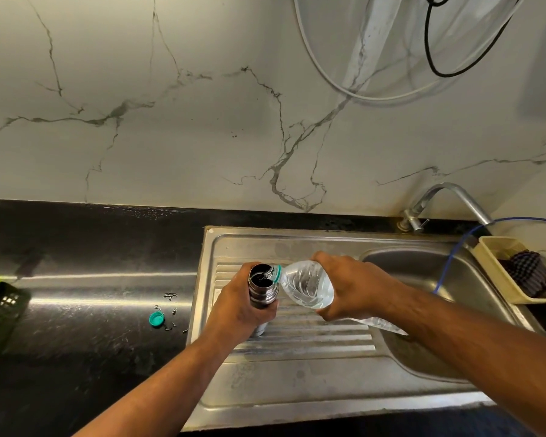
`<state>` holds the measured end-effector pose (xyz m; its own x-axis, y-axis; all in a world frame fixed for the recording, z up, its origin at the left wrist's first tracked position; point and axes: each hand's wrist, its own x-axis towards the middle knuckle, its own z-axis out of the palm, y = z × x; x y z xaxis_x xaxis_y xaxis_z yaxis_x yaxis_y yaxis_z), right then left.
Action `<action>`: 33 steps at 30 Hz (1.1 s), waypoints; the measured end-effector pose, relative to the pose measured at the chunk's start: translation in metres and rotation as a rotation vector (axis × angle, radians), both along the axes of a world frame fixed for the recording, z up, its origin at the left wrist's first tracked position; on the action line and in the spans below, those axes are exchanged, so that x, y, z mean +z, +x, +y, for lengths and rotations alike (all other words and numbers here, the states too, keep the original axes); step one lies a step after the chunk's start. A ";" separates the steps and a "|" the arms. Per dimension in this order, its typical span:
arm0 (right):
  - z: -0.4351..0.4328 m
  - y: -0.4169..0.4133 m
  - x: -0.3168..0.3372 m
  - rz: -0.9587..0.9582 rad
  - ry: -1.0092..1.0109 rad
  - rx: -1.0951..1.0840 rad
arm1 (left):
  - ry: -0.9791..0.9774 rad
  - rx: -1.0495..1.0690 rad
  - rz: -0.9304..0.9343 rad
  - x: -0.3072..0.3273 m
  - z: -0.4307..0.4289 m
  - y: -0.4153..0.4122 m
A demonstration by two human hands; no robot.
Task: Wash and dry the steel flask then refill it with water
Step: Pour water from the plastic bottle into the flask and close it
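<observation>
Left hand [240, 305] wrapped round the flask [263, 290], upright on the ribbed drainboard [312, 329] w/ its lid off. Right hand [353, 287] grips a clear plastic bottle [306, 287], tipped so its neck is at the flask mouth, water running in. Teal cap [156, 319] lies on the black counter [92, 310], left of the sink [429, 266].

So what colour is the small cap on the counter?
Teal green cap, seen in the head view.
</observation>
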<state>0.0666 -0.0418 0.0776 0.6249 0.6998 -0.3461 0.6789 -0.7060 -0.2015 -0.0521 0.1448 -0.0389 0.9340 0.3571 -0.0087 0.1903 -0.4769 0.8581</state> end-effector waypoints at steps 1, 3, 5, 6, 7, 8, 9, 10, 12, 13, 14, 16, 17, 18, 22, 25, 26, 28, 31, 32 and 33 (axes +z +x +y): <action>0.001 0.000 0.001 0.007 -0.008 0.000 | 0.003 0.001 0.001 0.000 0.000 0.000; 0.001 -0.001 0.003 0.012 -0.026 -0.001 | 0.011 0.005 0.000 -0.001 0.000 -0.001; 0.002 -0.001 0.005 0.015 -0.041 -0.003 | 0.023 0.007 0.000 -0.002 0.001 -0.002; 0.003 -0.002 0.006 0.019 -0.045 -0.003 | 0.028 0.006 -0.001 -0.002 0.001 -0.002; 0.003 -0.002 0.006 0.023 -0.050 -0.005 | 0.032 0.002 0.000 -0.002 0.001 -0.002; 0.003 -0.001 0.007 0.025 -0.054 -0.005 | 0.034 0.000 0.000 -0.001 0.001 -0.002; 0.003 -0.001 0.008 0.025 -0.061 -0.007 | 0.035 -0.001 0.001 -0.001 0.000 -0.002; 0.004 -0.001 0.009 0.026 -0.062 -0.005 | 0.036 0.000 0.002 -0.001 0.000 -0.002; 0.004 0.000 0.009 0.030 -0.066 -0.002 | 0.041 -0.002 0.003 -0.001 0.000 -0.003; 0.004 0.000 0.010 0.029 -0.070 0.001 | 0.042 -0.003 0.002 -0.002 0.000 -0.003; 0.004 0.001 0.010 0.025 -0.072 0.004 | 0.044 -0.003 0.002 -0.002 0.000 -0.003; 0.004 0.001 0.011 0.015 -0.076 0.008 | 0.045 -0.001 0.002 -0.002 0.000 -0.003; 0.004 0.001 0.011 0.014 -0.081 0.006 | 0.048 -0.002 0.002 -0.003 0.000 -0.003; 0.004 0.001 0.012 0.015 -0.088 0.004 | 0.049 -0.002 0.003 -0.003 0.000 -0.002; 0.006 0.001 0.012 0.025 -0.098 -0.007 | 0.054 -0.006 0.011 -0.004 -0.001 -0.001; 0.007 0.002 0.012 0.028 -0.105 -0.010 | 0.055 -0.005 0.012 -0.003 0.000 -0.001; 0.007 0.002 0.012 0.030 -0.109 -0.009 | 0.054 -0.005 0.013 -0.003 0.000 -0.001; 0.008 0.003 0.012 0.036 -0.115 -0.007 | 0.053 -0.003 0.017 -0.003 -0.001 -0.001; 0.009 0.003 0.013 0.033 -0.126 -0.007 | 0.048 -0.002 0.023 -0.005 -0.001 -0.001; 0.009 0.003 0.013 0.032 -0.126 -0.004 | 0.044 -0.003 0.024 -0.005 0.000 -0.001; 0.008 0.004 0.013 0.029 -0.126 0.004 | 0.042 -0.003 0.026 -0.005 0.000 -0.001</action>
